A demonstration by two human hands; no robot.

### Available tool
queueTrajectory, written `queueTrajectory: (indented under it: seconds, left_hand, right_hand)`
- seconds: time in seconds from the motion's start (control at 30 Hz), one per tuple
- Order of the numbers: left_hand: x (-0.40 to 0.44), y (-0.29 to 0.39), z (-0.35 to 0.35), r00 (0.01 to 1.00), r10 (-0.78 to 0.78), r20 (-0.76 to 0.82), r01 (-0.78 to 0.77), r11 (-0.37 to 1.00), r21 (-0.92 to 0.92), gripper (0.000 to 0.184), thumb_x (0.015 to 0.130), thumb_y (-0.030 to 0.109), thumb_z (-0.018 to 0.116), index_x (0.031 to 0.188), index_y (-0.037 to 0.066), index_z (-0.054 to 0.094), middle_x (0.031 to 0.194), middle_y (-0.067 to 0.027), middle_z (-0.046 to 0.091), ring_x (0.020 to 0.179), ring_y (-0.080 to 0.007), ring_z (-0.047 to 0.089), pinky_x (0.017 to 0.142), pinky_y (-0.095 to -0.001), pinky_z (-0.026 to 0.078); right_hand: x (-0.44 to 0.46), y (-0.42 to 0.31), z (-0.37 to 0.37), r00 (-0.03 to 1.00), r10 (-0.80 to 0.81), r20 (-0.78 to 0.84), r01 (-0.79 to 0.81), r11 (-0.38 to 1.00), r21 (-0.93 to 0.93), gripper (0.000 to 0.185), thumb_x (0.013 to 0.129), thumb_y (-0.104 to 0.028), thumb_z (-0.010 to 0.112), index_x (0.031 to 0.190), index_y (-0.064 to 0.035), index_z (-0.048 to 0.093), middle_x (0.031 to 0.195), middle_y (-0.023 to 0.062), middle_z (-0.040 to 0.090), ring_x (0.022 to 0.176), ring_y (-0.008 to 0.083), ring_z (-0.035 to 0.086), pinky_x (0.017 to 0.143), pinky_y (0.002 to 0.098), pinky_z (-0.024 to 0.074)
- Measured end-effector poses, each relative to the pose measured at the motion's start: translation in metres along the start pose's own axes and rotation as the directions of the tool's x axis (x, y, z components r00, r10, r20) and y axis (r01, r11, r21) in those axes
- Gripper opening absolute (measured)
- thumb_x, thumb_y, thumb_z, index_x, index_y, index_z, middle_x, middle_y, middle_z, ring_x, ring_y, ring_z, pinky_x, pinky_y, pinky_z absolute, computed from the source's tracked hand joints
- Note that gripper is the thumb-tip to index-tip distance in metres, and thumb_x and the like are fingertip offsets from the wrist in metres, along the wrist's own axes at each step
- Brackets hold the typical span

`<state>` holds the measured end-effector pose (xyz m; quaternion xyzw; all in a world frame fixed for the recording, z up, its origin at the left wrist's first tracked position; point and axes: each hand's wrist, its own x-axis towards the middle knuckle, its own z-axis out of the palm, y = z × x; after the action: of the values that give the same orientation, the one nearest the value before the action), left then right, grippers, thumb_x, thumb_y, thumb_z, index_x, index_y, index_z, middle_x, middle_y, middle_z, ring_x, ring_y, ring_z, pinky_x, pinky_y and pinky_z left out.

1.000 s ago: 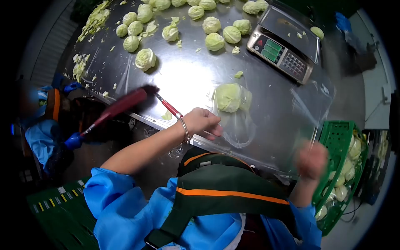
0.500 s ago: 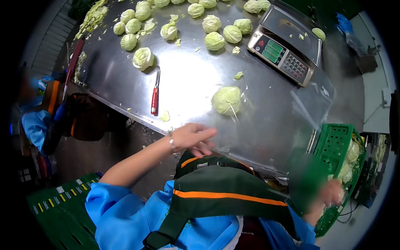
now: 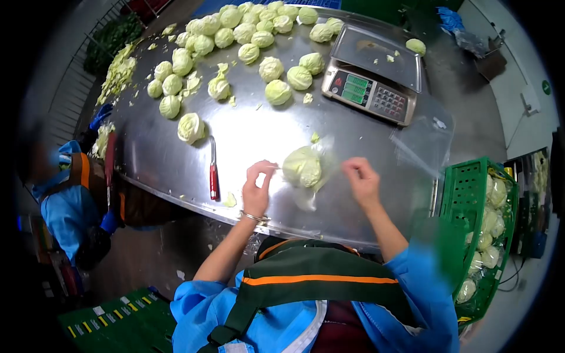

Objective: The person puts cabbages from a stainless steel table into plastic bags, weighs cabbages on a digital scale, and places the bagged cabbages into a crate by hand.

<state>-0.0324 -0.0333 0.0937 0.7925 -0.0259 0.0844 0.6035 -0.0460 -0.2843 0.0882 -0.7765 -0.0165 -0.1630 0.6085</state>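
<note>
A cabbage (image 3: 303,167) in a clear plastic bag (image 3: 325,154) lies on the metal table between my hands. At its left, my left hand (image 3: 259,187) is closed, finger and thumb pinching what looks like a thin end of the bag. On the right, my right hand (image 3: 362,181) has its fingers pinched together near the bag's other side; whether film is between them is too small to tell. A red-handled knife (image 3: 213,176) rests left of my left hand, with a loose leaf (image 3: 229,199) beside it.
Many cabbages (image 3: 243,33) cover the table's far side, with leaf scraps at left. A scale (image 3: 376,88) stands back right, flat bags (image 3: 425,132) near it. A green crate (image 3: 465,191) of cabbages is at right. A co-worker (image 3: 73,194) holds a red-bladed tool (image 3: 110,159) at left.
Both hands have come to the bagged cabbage, the right one from beside the crate. The view has shifted, showing more of the far table. The co-worker's tool has moved.
</note>
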Motion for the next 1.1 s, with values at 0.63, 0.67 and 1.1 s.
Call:
queueTrajectory:
  seconds: [0.63,0.67,1.1]
  left_hand:
    - [0.01,0.133,-0.045,0.978,0.209,-0.029,-0.188,0.8,-0.57,0.014,0.093,0.012,0.049,0.09,0.0,0.055,0.092,-0.0088,0.059,0.077,-0.0123,0.054,0.074,-0.0266,0.046]
    - [0.008,0.138,-0.046,0.958,0.282,-0.046,-0.256,0.779,-0.573,0.014,0.093,0.012,0.048,0.091,0.0,0.054,0.092,-0.0096,0.059,0.077,-0.013,0.054,0.073,-0.0278,0.047]
    - [0.003,0.096,0.042,0.991,0.123,0.046,-0.098,0.927,-0.362,0.019,0.098,0.02,0.037,0.09,0.002,0.04,0.067,-0.0035,0.048,0.054,-0.0091,0.049,0.05,-0.022,0.044]
  right_hand:
    - [0.007,-0.066,0.016,0.972,0.029,0.235,-0.151,0.842,0.519,0.037,0.079,-0.002,0.063,0.115,-0.0041,0.052,0.103,0.0083,0.054,0.094,0.0178,0.052,0.084,0.0318,0.0407]
    - [0.006,-0.076,-0.001,0.991,-0.013,0.134,-0.063,0.833,0.549,0.024,0.082,-0.002,0.06,0.104,-0.0037,0.055,0.095,0.0066,0.054,0.088,0.0151,0.051,0.082,0.0296,0.0405]
    - [-0.053,-0.048,-0.047,0.848,0.15,-0.509,-0.02,0.967,0.252,0.015,0.096,-0.016,0.04,0.098,-0.002,0.045,0.064,0.0032,0.048,0.055,0.0094,0.049,0.048,0.0234,0.0406]
